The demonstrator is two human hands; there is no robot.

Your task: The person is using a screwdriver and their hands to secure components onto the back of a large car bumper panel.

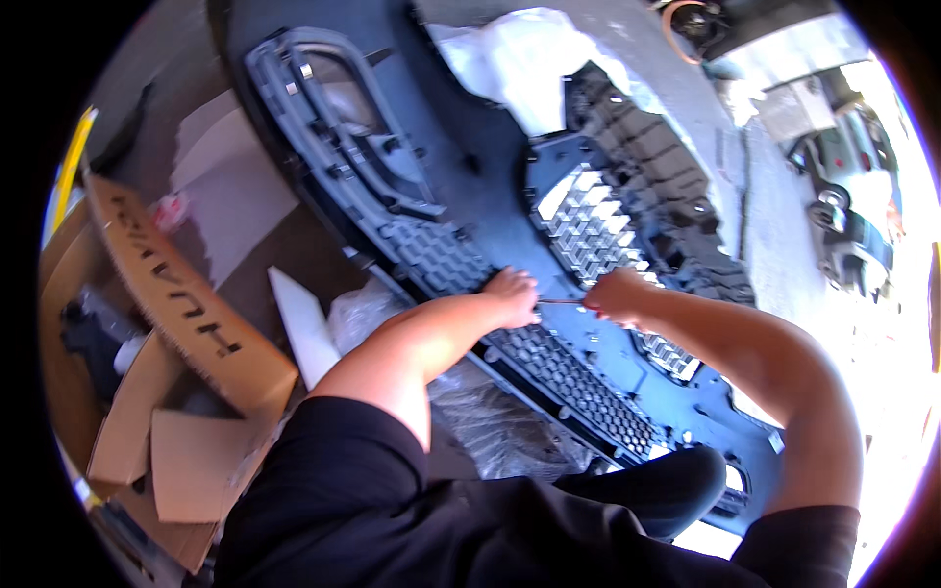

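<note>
A dark car bumper [470,162] lies in front of me with its inner side up. Along its near side runs a honeycomb-mesh lower grille [578,387]. Fingers curled, my left hand [512,297] presses down on this grille; what they grip is hidden. From my closed right hand [619,297] a screwdriver [561,301] points left, only its thin shaft showing. Its tip reaches my left fingers. Beyond my right hand sits the upper grille [588,220], with bright, shiny mesh.
On the left stands an open cardboard box [201,304] with raised flaps. Clear plastic wrap [500,416] lies under the bumper's near edge. White sheeting [529,59] covers part of the far side. Car parts [848,196] stand at the far right. My knee [657,490] is close to the bumper.
</note>
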